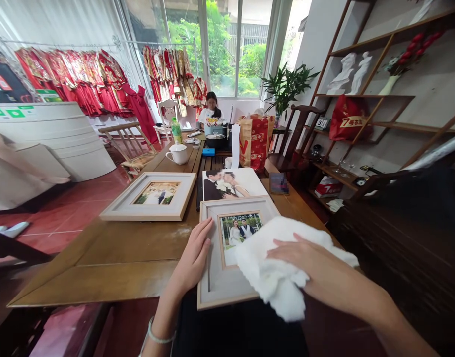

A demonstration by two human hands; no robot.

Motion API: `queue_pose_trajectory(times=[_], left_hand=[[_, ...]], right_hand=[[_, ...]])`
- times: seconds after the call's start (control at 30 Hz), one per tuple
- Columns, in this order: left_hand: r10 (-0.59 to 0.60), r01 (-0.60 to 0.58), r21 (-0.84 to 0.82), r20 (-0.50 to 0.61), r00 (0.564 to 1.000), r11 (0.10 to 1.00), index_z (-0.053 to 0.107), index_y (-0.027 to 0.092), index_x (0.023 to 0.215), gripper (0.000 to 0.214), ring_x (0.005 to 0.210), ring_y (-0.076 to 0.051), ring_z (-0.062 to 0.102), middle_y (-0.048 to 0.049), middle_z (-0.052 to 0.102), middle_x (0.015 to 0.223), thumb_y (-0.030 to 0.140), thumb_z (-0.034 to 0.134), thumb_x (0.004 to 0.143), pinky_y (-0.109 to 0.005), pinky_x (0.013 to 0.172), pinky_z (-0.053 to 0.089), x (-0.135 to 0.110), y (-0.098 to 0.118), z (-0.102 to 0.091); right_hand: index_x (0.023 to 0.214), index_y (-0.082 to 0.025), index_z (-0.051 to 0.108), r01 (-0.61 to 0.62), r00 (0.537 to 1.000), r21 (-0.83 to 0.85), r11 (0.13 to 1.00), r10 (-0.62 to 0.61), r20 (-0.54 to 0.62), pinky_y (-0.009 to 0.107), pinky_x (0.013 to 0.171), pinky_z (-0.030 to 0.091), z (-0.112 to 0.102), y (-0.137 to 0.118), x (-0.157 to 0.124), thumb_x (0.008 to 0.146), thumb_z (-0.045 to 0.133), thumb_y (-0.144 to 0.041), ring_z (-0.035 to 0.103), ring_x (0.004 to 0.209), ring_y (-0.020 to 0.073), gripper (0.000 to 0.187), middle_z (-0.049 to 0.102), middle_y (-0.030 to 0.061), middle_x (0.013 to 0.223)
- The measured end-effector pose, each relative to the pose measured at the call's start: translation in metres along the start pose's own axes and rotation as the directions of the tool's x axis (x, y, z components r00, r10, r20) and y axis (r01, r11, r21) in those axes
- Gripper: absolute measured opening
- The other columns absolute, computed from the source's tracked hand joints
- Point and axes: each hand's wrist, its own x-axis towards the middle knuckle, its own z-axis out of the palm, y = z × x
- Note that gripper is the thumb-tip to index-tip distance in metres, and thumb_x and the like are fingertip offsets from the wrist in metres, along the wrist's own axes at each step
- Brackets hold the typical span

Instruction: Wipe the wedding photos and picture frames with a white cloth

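Note:
In front of me a light wood picture frame [222, 285] with a wide pale mat holds a photo of a couple, its near edge at the table's front. My left hand [194, 255] grips the frame's left edge, fingers laid along the side. Over the frame's right part is spread a white cloth [260, 255], hiding that side and a corner of the photo. My right hand [303, 255] presses on the cloth from above and holds it. Behind the frame lies a large wedding print [249, 182], partly covered by it. To the left, a second picture frame [119, 210] lies flat.
On the wooden table [138, 248] stand a lidded white cup [177, 153], a green-capped bottle [175, 130], a red and tan paper bag [255, 144] and a small dark square [279, 183]. A person [211, 111] sits at the far end. Wooden shelves [372, 96] rise on the right.

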Motion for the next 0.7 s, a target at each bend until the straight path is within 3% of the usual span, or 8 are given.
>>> queue_pose_trajectory(times=[0.17,0.27,0.37,0.47,0.57,0.7], left_hand=[[0.051,-0.051,0.000,0.003,0.999,0.999,0.039,0.025,0.138,0.042,0.137,-0.021,0.026,-0.0058,0.038,0.146,0.026,0.030,0.096,-0.046,0.115,0.019,0.002,-0.003,0.003],[0.041,-0.041,-0.011,0.005,0.999,0.999,0.039,0.026,0.138,0.043,0.137,-0.021,0.026,-0.0052,0.038,0.146,0.026,0.030,0.096,-0.046,0.115,0.019,0.001,-0.004,0.002],[0.027,-0.027,-0.025,0.006,1.000,0.999,0.039,0.027,0.137,0.042,0.138,-0.021,0.026,-0.0048,0.038,0.146,0.026,0.030,0.096,-0.046,0.115,0.020,0.001,-0.003,0.002],[0.012,-0.012,-0.030,-0.002,1.000,0.999,0.041,0.026,0.137,0.042,0.137,-0.021,0.027,-0.0052,0.039,0.145,0.027,0.030,0.096,-0.046,0.115,0.020,0.001,-0.001,0.003],[-0.023,0.023,-0.026,-0.002,1.000,0.999,0.042,0.024,0.136,0.041,0.138,-0.021,0.025,-0.0053,0.040,0.145,0.029,0.030,0.097,-0.046,0.116,0.019,0.001,0.000,0.004],[-0.036,0.036,-0.029,0.001,0.999,0.999,0.042,0.023,0.136,0.042,0.139,-0.020,0.024,-0.0055,0.040,0.145,0.031,0.030,0.096,-0.046,0.116,0.018,0.001,0.001,0.005]], right_hand=[[0.128,-0.021,0.053,-0.147,0.983,-0.090,0.985,0.135,-0.124,0.051,0.111,0.020,0.008,0.047,0.050,0.061,0.039,0.005,0.037,0.132,0.0241,0.073,0.053,0.0056,0.135],[0.133,-0.018,0.047,-0.200,0.966,-0.104,0.974,0.179,-0.185,0.055,0.110,0.018,0.009,0.062,0.083,0.062,0.040,0.003,0.029,0.136,0.0259,0.074,0.046,0.0074,0.141],[0.132,-0.018,0.048,-0.193,0.970,-0.094,0.977,0.175,-0.170,0.061,0.107,0.016,0.011,0.062,0.094,0.063,0.040,0.003,0.027,0.137,0.0279,0.073,0.042,0.0089,0.143],[0.128,-0.019,0.053,-0.132,0.989,-0.084,0.988,0.126,-0.077,0.062,0.107,0.016,0.014,0.047,0.075,0.062,0.040,0.003,0.032,0.135,0.0274,0.071,0.050,0.0087,0.138],[0.127,-0.023,0.054,-0.015,0.996,-0.038,0.999,0.019,0.090,0.057,0.108,0.019,0.010,0.021,0.033,0.065,0.040,0.003,0.037,0.132,0.0261,0.068,0.054,0.0073,0.134],[0.119,-0.028,0.060,0.033,0.982,0.057,0.998,-0.043,0.184,0.039,0.103,0.036,-0.008,-0.006,-0.013,0.077,0.044,-0.004,0.054,0.118,0.0238,0.051,0.061,0.0043,0.127]])
